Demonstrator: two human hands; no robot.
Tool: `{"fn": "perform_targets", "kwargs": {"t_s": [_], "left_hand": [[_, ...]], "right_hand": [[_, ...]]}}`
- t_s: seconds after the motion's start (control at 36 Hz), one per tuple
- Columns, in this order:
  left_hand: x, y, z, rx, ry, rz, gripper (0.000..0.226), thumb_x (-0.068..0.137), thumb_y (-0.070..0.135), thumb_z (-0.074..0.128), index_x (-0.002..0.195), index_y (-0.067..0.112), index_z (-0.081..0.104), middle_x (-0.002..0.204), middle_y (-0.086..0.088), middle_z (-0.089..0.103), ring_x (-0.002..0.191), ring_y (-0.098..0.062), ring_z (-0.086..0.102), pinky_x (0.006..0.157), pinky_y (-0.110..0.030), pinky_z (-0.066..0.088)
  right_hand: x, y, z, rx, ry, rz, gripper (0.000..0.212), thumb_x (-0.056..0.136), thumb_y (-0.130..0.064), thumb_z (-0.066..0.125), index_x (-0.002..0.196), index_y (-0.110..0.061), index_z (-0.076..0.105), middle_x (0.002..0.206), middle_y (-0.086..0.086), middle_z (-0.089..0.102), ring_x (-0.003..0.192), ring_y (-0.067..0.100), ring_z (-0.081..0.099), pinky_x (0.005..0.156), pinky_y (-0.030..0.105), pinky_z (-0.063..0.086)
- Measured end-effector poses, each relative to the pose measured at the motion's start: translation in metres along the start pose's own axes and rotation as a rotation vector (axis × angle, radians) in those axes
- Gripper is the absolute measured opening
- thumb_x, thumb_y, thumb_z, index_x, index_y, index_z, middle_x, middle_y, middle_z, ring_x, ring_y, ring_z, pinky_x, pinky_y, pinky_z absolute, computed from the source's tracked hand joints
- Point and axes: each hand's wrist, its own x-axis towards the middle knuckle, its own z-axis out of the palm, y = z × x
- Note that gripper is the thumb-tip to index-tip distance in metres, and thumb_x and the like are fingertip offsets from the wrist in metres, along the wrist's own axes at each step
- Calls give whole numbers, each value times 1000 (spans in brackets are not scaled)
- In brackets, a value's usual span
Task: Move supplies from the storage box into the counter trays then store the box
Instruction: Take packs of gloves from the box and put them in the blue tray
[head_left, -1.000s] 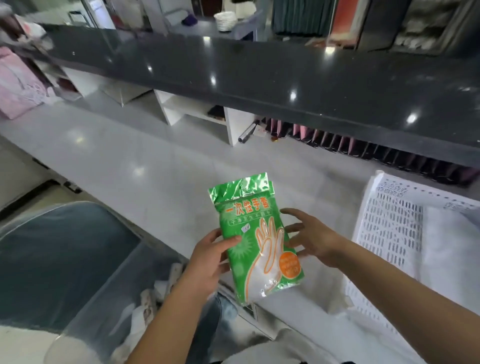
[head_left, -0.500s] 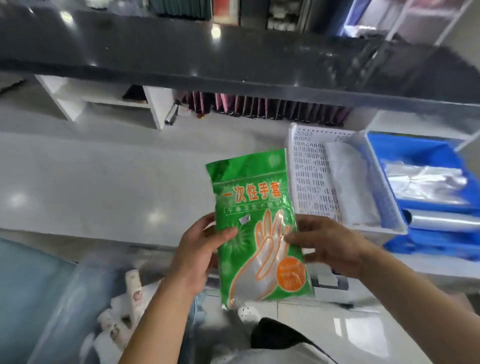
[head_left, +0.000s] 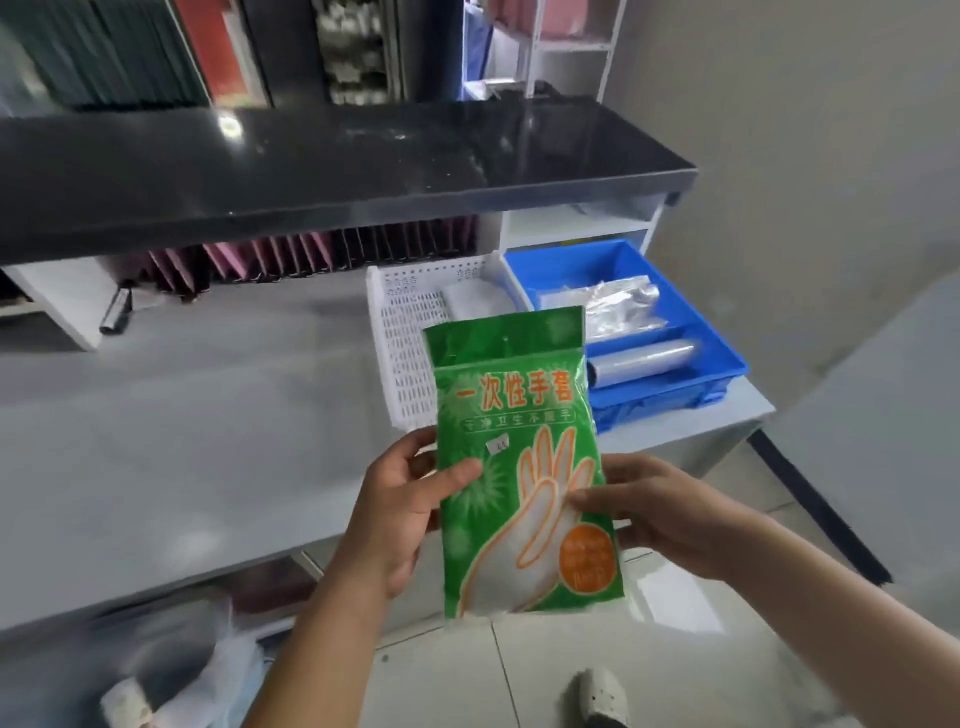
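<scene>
Gloves, a flat green packet (head_left: 522, 462) of the disposable kind, are held upright in the air between both hands, in front of the grey counter (head_left: 182, 431) and above the tiled floor. The left hand (head_left: 400, 512) grips the packet's left edge about midway up, thumb across the front and fingers behind. The right hand (head_left: 647, 512) pinches the right edge at much the same height, fingertips on the printed face. Both hands are closed on the packet; neither is free.

The packet's long axis runs nearly vertical, leaning a little to the left at the top, with its header strip uppermost and pointing away from the person. That top edge overlaps, in this view, the near wall of the white slotted tray (head_left: 410, 353), which sits on the counter touching the blue tray (head_left: 727, 358) to its right. The white tray holds something pale and folded at its far end; the blue one holds a silvery bag (head_left: 613, 306) and a roll of clear film (head_left: 644, 361).

Both trays lie ahead of the grip and slightly to the right, so the right hand is the nearer one. Setting the packet down would probably mean tipping it forward to lie flat, header leading, lengthwise along a tray. Which tray it belongs in I cannot tell. At the lower left a blurred clear container (head_left: 156, 670), likely the storage box, sits on the floor
</scene>
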Motion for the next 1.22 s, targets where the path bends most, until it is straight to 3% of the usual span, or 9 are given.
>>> {"fn": "perform_targets", "kwargs": {"t_s": [0.33, 0.5, 0.67, 0.75, 0.86, 0.94, 1.0, 1.11, 1.22], "left_hand": [[53, -27, 170, 66, -30, 24, 50, 71, 7, 77, 119, 13, 64, 116, -13, 72, 107, -29, 69, 91, -40, 50], [89, -20, 230, 136, 342, 179, 82, 69, 19, 87, 135, 39, 42, 138, -1, 49, 112, -14, 61, 94, -33, 48], [100, 18, 252, 914, 449, 744, 85, 74, 24, 84, 144, 32, 35, 152, 6, 27, 141, -11, 28, 116, -35, 28], [116, 50, 265, 1353, 302, 910, 75, 73, 33, 82, 140, 31, 47, 156, 0, 27, 147, -20, 18, 120, -42, 19], [150, 90, 276, 1838, 103, 884, 88, 74, 43, 75, 149, 34, 32, 158, 0, 27, 149, -23, 14, 122, -39, -1], [182, 115, 282, 1931, 46, 742, 71, 81, 39, 70, 145, 38, 39, 148, 9, 44, 140, -17, 36, 116, -35, 20], [203, 131, 283, 1925, 75, 686, 49, 86, 32, 63, 132, 42, 50, 132, 12, 60, 122, -19, 54, 95, -35, 40], [250, 152, 267, 1940, 142, 616, 38, 91, 26, 56, 124, 45, 55, 125, 9, 66, 112, -23, 61, 82, -37, 44], [295, 161, 248, 1870, 187, 602, 36, 90, 19, 53, 118, 40, 61, 116, 8, 69, 104, -26, 63, 80, -37, 47]], "right_hand": [[-38, -17, -170, -208, 214, -356, 13, 82, -2, 71, 91, -9, 77, 87, 8, 78, 81, 31, 75, 70, 37, 62], [-18, -45, -246, -591, 305, -474, 5, 82, -18, 74, 79, -16, 75, 76, 9, 75, 73, 31, 72, 72, 46, 60], [10, -78, -282, -1003, 475, -547, 31, 84, -30, 66, 56, -24, 52, 48, -2, 47, 49, 20, 37, 51, 31, 38], [24, -103, -288, -1202, 494, -599, 15, 87, -30, 60, 73, -26, 63, 55, -3, 54, 58, 24, 48, 58, 33, 45], [50, -139, -290, -1492, 528, -733, 17, 88, -28, 53, 99, -31, 66, 82, 0, 68, 68, 31, 55, 52, 30, 37], [76, -167, -289, -1626, 514, -822, 26, 88, -26, 52, 109, -34, 63, 95, -2, 70, 80, 31, 63, 57, 29, 36], [98, -186, -289, -1667, 524, -876, 26, 88, -26, 55, 110, -34, 64, 97, -3, 70, 84, 31, 65, 58, 30, 35], [145, -219, -293, -1757, 651, -980, 30, 60, -15, 81, 85, -30, 74, 65, -2, 69, 57, 27, 66, 66, 35, 49], [190, -236, -297, -1702, 622, -1008, 29, 71, -14, 76, 97, -26, 74, 75, 3, 71, 69, 33, 67, 62, 34, 44]]}}
